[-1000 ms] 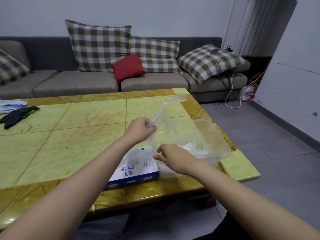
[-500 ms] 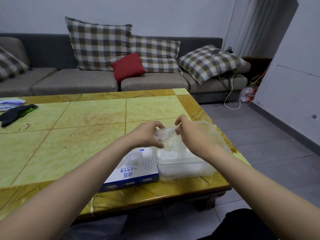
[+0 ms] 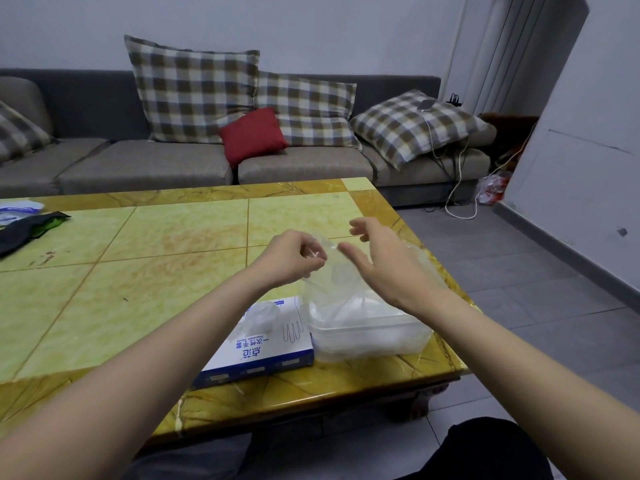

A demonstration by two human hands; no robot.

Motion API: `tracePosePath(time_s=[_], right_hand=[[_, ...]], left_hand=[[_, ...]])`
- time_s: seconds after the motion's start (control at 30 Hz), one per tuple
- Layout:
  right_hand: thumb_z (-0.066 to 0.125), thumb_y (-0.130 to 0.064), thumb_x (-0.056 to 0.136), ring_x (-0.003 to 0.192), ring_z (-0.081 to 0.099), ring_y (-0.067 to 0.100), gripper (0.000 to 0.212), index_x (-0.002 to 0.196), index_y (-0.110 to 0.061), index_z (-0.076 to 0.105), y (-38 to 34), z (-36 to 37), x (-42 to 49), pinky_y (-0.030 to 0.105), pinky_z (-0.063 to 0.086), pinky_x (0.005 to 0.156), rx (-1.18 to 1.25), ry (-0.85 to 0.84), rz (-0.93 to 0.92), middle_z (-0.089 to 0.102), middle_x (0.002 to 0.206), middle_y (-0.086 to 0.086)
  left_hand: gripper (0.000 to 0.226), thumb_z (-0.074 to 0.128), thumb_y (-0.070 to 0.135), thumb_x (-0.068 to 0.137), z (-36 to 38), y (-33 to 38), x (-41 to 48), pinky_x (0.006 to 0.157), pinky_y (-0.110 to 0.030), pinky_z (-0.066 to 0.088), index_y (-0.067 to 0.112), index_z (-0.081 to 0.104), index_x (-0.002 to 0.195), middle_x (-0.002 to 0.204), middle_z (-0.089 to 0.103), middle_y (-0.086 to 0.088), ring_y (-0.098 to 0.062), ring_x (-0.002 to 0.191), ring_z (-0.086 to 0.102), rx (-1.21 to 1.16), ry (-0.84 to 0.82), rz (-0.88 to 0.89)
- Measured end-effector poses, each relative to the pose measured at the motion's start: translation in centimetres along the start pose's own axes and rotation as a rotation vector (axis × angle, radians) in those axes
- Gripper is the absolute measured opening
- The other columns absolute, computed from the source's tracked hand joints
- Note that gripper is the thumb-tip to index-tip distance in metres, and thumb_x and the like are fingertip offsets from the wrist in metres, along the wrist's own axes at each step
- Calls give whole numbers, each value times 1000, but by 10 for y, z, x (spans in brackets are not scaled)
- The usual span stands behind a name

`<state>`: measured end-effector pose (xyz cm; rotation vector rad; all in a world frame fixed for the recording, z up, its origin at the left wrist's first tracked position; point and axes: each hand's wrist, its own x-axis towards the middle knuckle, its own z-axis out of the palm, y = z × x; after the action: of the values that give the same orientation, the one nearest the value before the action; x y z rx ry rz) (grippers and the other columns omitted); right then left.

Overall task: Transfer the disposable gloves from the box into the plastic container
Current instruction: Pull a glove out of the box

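Pinching the clear glove (image 3: 329, 275) in curled left hand (image 3: 294, 259), hung lengthwise toward six o'clock, directly above the container (image 3: 367, 336). Gripping nothing with right hand (image 3: 384, 268), fingers spread, at three o'clock of glove.

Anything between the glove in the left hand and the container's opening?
Nothing visible. The glove hangs from the left hand down to the open plastic container; the right hand is open beside it, not under it.
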<state>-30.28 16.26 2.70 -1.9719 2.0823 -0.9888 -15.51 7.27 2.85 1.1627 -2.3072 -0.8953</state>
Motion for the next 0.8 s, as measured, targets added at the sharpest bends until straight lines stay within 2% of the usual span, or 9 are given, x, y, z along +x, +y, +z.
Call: tracePosePath(time_s=[0.07,0.1,0.17,0.27,0.37,0.43,0.57,0.67,0.8], right_hand=[[58,-47,88,122,46,15,64,138,-15,36,-1,4,2,29,39,96,-115,-85,-31,48,133,-2],[62,-41,88,119,49,17,61,137,-15,36,1,5,4,30,42,93,-144,-108,-14,51,130,-1],[60,-22,91,105,57,19,41,128,-15,44,11,5,7,32,47,80,-125,-96,52,59,114,0],[51,-6,91,93,58,21,17,103,-16,58,32,0,9,32,44,68,-217,-41,122,64,99,0],[48,2,86,86,57,24,23,87,-19,57,45,-7,9,29,39,60,-282,-28,141,63,91,1],[46,6,85,84,56,25,23,86,-14,58,47,-11,11,29,35,57,-259,-30,142,63,89,4],[46,8,85,87,59,25,26,91,-11,64,50,-18,18,33,45,63,-203,11,139,66,92,6],[43,14,79,90,58,21,36,87,-14,65,51,-25,24,36,49,68,-177,128,99,66,88,1],[46,13,77,80,37,0,35,80,-16,66,38,-46,30,20,31,64,-104,419,-28,61,81,-2]], left_hand=[[6,63,9,87,1,5,1,50,-7,44,11,67,89,78,62,-6,-10,62,61,7,8,18],[7,62,9,87,1,7,1,49,-6,43,9,68,90,79,63,-7,-10,61,61,6,12,26],[8,61,8,87,-1,8,1,53,-10,46,8,68,90,77,62,-6,-10,60,60,9,18,40],[6,61,8,87,-7,5,1,62,-24,51,10,66,87,72,61,-1,-8,59,60,29,18,38],[4,64,9,86,-9,3,2,61,-22,47,12,66,84,71,61,0,-6,60,58,44,23,37],[6,67,10,83,-10,2,4,58,-13,43,14,67,78,70,61,6,-5,64,56,73,44,49],[16,68,5,80,-9,1,12,50,-8,39,14,63,67,68,60,12,-5,63,56,108,59,42],[14,61,1,86,-4,7,20,47,-16,49,7,58,74,79,62,-4,-14,60,63,-81,108,25],[8,57,5,88,-2,28,28,58,-7,41,13,60,86,90,63,3,-13,78,59,-124,360,169]])
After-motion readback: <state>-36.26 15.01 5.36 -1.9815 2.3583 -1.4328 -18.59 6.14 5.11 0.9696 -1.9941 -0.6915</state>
